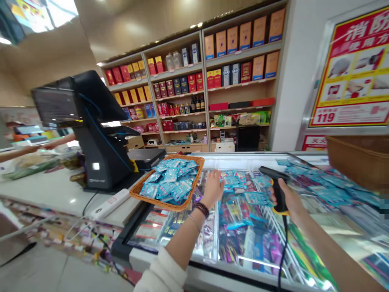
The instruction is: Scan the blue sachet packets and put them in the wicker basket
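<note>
My right hand (287, 198) is wrapped round the handle of a black and yellow barcode scanner (279, 192), held over the glass-topped freezer with its cable hanging down. My left hand (213, 187), wearing a dark beaded bracelet, hovers above the glass with loosely bent fingers and nothing visible in them. Just right of its fingers lie several small blue packets (234, 179). To its left, an orange wicker basket (199, 166) is heaped with similar blue packets (172, 180). More blue packets (334, 188) are spread over the glass at the right, beyond the scanner.
A black checkout terminal (106, 162) stands on the white counter (60, 198) at left, beside a white power strip (111, 204). A brown bin (358, 162) sits at far right. Boxed goods fill the shelves (202, 65) behind. Another person's arm (60, 142) reaches in at far left.
</note>
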`<state>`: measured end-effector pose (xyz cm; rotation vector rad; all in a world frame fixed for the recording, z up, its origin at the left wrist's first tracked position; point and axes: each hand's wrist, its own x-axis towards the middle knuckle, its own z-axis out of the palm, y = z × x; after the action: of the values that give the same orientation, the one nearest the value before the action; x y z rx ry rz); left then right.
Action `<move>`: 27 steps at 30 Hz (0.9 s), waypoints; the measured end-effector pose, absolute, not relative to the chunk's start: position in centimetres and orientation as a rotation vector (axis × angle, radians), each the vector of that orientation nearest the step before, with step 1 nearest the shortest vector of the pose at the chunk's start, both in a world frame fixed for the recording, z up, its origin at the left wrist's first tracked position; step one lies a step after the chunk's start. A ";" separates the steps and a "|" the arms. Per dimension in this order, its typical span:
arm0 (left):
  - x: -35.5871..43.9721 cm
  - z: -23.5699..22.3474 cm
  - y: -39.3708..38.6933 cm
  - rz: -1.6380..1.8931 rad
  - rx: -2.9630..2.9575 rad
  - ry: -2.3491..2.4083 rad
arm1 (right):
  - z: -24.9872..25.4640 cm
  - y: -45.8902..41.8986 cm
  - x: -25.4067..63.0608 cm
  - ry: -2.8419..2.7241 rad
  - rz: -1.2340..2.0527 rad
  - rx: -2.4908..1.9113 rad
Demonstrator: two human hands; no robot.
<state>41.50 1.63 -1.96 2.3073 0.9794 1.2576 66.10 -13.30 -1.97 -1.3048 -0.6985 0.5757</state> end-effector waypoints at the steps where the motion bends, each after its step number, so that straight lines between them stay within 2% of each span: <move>1: 43.4 -2.6 1.8 1.207 2.280 0.981 | -2.4 -13.5 66.5 -0.675 0.618 -1.281; 6: 49.2 -3.9 3.7 1.036 2.126 1.116 | -3.9 -13.2 67.1 -0.620 0.726 -1.260; 11: 49.7 -2.9 5.7 0.817 2.163 1.286 | -3.5 -12.6 65.7 -0.691 0.760 -1.270; 15: 49.0 -3.3 5.9 0.731 2.142 1.217 | -3.2 -12.5 64.5 -0.715 0.786 -1.286; 22: 47.2 -7.1 5.3 1.340 1.557 1.169 | -4.4 -12.0 63.9 -0.800 0.819 -1.294; 27: 47.0 -7.7 5.8 1.517 1.320 1.129 | -5.4 -12.0 63.9 -0.865 0.805 -1.303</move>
<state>47.01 5.81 -7.67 1.3198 1.1289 1.5175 63.92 -11.97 -5.44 -1.3031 -0.8650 0.8049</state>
